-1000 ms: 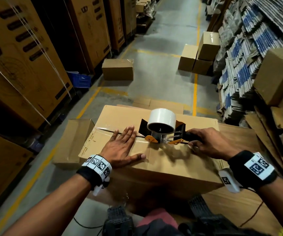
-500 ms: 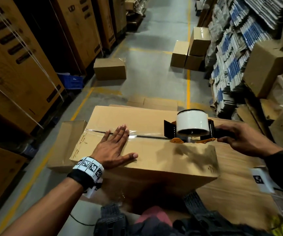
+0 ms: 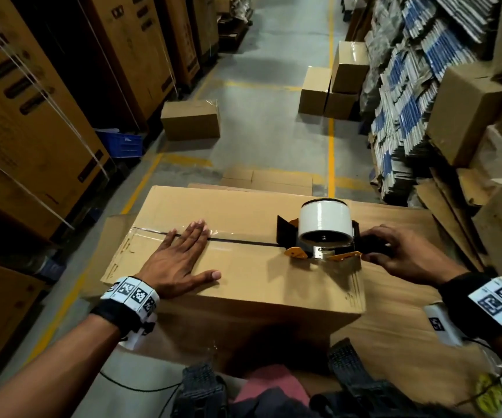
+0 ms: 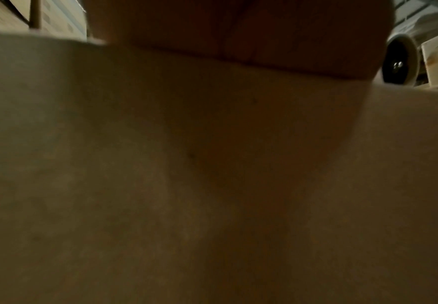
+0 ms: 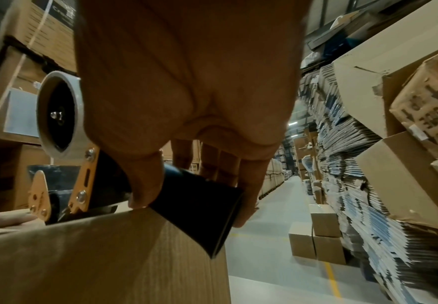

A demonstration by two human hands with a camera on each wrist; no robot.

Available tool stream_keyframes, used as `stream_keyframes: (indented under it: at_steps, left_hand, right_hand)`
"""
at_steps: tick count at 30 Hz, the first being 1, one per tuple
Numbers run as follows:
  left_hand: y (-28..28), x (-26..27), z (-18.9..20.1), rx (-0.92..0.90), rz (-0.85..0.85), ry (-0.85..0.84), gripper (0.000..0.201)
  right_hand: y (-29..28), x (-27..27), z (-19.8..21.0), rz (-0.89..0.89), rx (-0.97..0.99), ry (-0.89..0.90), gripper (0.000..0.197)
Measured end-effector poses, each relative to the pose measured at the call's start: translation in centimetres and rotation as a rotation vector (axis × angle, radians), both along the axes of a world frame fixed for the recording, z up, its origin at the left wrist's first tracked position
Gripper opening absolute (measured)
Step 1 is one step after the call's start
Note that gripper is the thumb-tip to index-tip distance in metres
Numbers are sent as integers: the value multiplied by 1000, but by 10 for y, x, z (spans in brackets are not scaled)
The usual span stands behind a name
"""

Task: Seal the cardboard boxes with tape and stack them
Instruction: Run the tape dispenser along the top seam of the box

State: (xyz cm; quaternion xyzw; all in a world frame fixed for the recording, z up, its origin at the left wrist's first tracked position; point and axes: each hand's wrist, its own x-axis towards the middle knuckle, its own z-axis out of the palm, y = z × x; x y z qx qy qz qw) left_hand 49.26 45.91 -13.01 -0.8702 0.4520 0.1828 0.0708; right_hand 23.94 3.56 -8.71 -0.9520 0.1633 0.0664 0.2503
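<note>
Landmark: the cardboard box [image 3: 243, 267] being sealed; every place below is given relative to it.

Left hand: the left hand [image 3: 180, 257] lies flat on the box's top, left of its middle, fingers straight and together across the centre seam, thumb spread toward the near edge. It grasps nothing; it presses the lid down. The left wrist view is dark and shows only blurred cardboard.

Tape strip: clear tape [image 3: 237, 236] lies along the seam from the box's left edge, under the fingertips, as far as the dispenser.

Tape dispenser: the tape dispenser [image 3: 322, 236], with its white roll upright, sits on the seam near the box's right end, its orange side plates [image 5: 82, 181] close to the top edge there.

Right hand: the right hand [image 3: 406, 254] is curled around the dispenser's black handle [image 5: 200, 205], which overhangs the box's right edge.

Step in hand: sealing the top seam, judged almost finished, since only a short stretch right of the dispenser is bare.

Next move: it likely calls for drawing the dispenser over the right edge and down the side wall, then tilting it so the blade cuts, while the flat hand keeps the flaps shut.

Stacking: not yet begun for this box; other boxes [image 3: 331, 86] stand well beyond its far side on the floor.
</note>
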Motion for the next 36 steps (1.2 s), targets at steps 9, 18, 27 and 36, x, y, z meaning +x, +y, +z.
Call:
stream_keyframes:
  at_steps: [9,18,27,36]
  left_hand:
    - [-16,-28,15,14,-18,-45,125]
    - [-58,-61,7,2,47,-56,132]
    - [-99,-84,-2,-68,2,-14,128]
    - [-101,-89,-2,-60,2,7,128]
  right_hand:
    - [13,9,-2,110,-155,-36,74]
    - [11,14,-9,176,-125,-97,68]
    - [20,19,-5,224,-84,-123,37]
    - [10,8,8,160,-83,-184,23]
